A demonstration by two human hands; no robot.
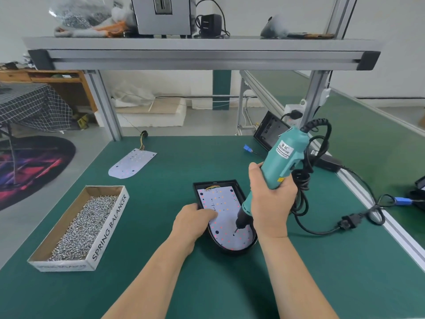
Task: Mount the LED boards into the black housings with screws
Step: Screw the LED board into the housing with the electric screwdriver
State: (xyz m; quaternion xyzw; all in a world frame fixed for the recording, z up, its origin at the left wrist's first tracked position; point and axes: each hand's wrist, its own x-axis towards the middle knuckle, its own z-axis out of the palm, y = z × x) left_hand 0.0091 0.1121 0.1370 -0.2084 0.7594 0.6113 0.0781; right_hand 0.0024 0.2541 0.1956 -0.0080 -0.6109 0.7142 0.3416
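We grip the electric screwdriver (pixel 282 160) in our right hand (pixel 272 203), all its fingers wrapped round the teal body just above the black nose. The tool leans: its corded top tips toward the far right corner of the table (pixel 345 272), and its bit slants down to the left onto the LED board (pixel 226 226).

That board lies in the black housing (pixel 239 189) at the middle of the table, toward the near edge. The housing's long axis runs from the far edge to the near edge, with its rounded end nearest us. The bit tip meets the board in that rounded end, right of the centre line. A small dark hole shows just on the near side of the tip. Whether a screw sits on the bit is too small to tell.

Our left hand (pixel 193 221) comes in from the housing's left rim. Its fingers (pixel 210 214) lie flat on the board and press it down, gripping nothing, well apart from the bit.

We judge that the coming move turns on the tilt. The bit has to stand upright over the hole, or it may skate across the board.

A box of screws (pixel 110 226) sits near the left edge, closer to the left hand. A second LED board (pixel 132 163) lies beyond it, loose on the table.
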